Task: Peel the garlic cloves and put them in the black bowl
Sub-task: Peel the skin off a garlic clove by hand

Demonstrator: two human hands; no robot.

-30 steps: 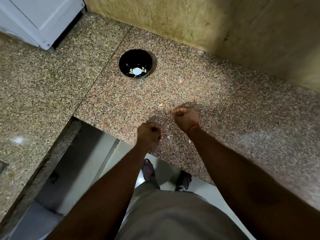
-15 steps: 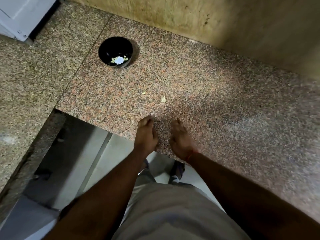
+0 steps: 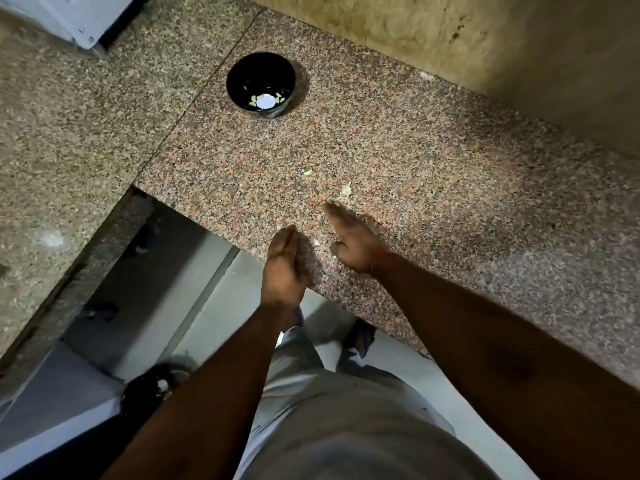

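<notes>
At the near edge of the desk point(image 3: 450, 188), the left hand point(image 3: 282, 268) is held edge-on with fingers straight and together, nothing gripped. Just beside it, the right hand point(image 3: 349, 242) is stretched flat over the desk, fingers extended, thumb tucked, where half a second ago both hands lay lower at the edge and a second ago were clenched. A small white scrap point(image 3: 316, 242) lies between them. Further in, two peel bits point(image 3: 345, 190) are seen. Toward the far edge, the black bowl point(image 3: 242, 74) holds pale garlic cloves point(image 3: 265, 99). Sweeping up of peel is judged likely.
</notes>
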